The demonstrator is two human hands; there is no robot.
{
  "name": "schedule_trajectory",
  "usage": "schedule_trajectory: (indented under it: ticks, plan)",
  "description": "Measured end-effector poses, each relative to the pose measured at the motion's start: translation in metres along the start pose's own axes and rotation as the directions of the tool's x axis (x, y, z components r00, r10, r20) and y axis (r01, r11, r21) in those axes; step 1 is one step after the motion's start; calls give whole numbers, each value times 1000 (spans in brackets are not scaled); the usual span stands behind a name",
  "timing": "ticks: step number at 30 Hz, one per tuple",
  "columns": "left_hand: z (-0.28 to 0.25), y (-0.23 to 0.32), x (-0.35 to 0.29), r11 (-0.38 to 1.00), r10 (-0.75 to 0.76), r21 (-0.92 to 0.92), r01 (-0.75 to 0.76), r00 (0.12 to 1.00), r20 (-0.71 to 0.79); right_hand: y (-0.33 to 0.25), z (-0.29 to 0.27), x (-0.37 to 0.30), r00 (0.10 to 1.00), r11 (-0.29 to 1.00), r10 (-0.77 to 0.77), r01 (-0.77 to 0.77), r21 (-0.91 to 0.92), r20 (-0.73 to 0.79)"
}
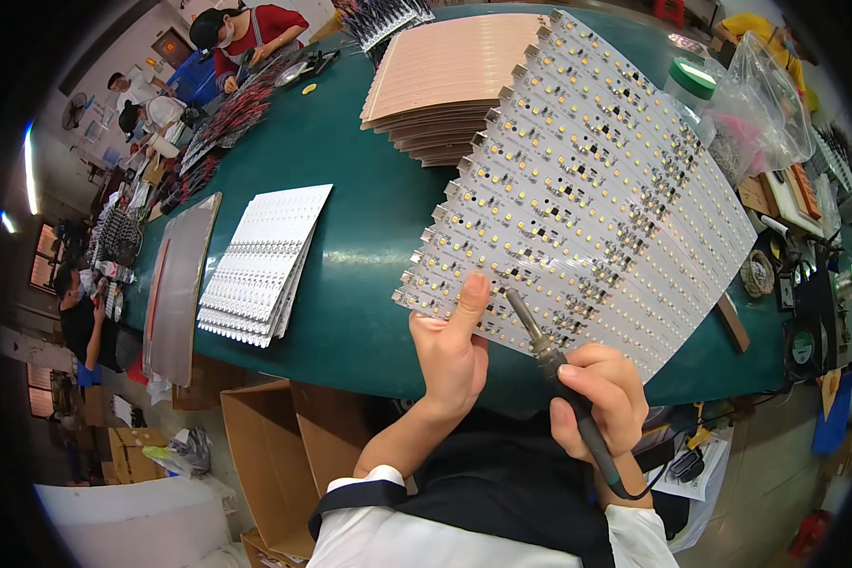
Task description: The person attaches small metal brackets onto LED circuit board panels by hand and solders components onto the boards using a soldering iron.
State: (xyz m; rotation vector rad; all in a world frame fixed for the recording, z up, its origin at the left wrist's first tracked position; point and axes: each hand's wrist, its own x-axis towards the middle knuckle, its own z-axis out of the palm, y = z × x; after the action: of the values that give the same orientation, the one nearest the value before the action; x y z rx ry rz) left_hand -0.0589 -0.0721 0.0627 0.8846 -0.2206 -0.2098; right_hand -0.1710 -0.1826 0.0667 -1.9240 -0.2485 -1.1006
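My left hand point(452, 355) grips the near left edge of a large white LED circuit board panel point(577, 180), its thumb on the face and the other fingers mostly hidden beneath. The panel is tilted above the green table, with rows of small yellowish LEDs and dark components. In my right hand point(604, 398) is a soldering iron point(582, 412), held like a pen by its dark handle. Its metal tip points up and left, over the panel's near edge, close to my left thumb; whether it touches cannot be told.
A stack of pinkish-tan panels point(445, 71) stands at the back. White LED panels point(265, 256) lie in a pile on the green table point(379, 227), beside a grey sheet point(182, 293). A green-lidded jar point(693, 80) and plastic bag point(767, 104) are far right. Cardboard boxes point(270, 464) sit below.
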Motion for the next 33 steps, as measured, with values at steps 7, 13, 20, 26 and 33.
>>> schedule_trajectory:
  ticks: [7,13,20,26,33]
  plan:
    - [1,0,-1,1000,-22,-11,22,1000,-8,2,1,2,1000,1000,-4,4,-17,-1]
    - [2,0,-3,999,-7,-39,8,1000,13,3,3,0,1000,1000,3,-4,-3,-25]
    - [3,-3,-1,999,-18,-51,18,1000,3,8,5,-1,999,1000,12,-13,-1,-35]
    - [1,-8,4,997,-29,-75,28,1000,-9,17,1,-4,999,994,28,-25,104,-28]
    - [-25,-12,17,977,-99,-202,73,988,-120,21,-5,-23,977,970,176,-151,189,-123]
